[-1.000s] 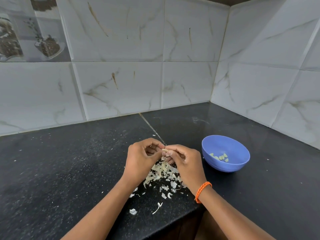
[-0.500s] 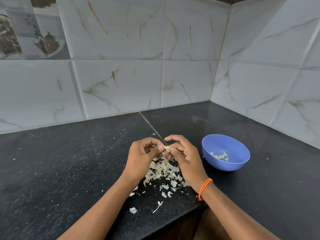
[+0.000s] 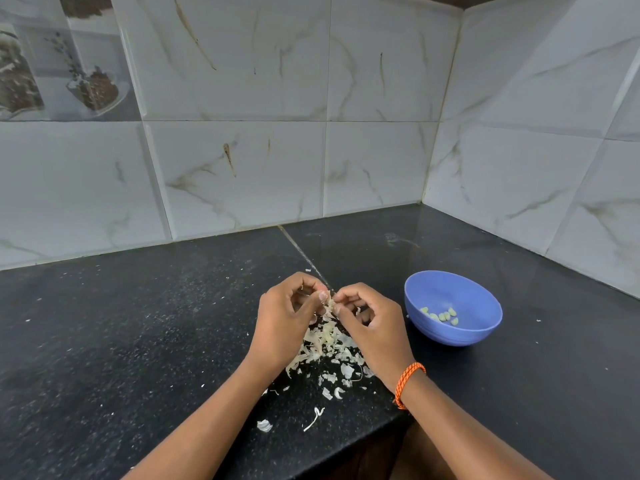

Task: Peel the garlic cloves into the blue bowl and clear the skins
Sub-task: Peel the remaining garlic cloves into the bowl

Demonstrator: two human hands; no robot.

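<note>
While hands (image 3: 330, 315) pinch, counter edge (image 3: 346, 455) nears.

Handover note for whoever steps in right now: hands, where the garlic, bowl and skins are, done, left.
Left hand and right hand: both pinch one garlic clove between the fingertips, above the skins.
Blue bowl: on the counter, right of the hands, a few peeled cloves inside.
Skins: heaped on the counter under the hands, scraps scattered toward the front edge.
Done: some cloves peeled.
Left: finish this clove, drop it in, clear skins.
</note>
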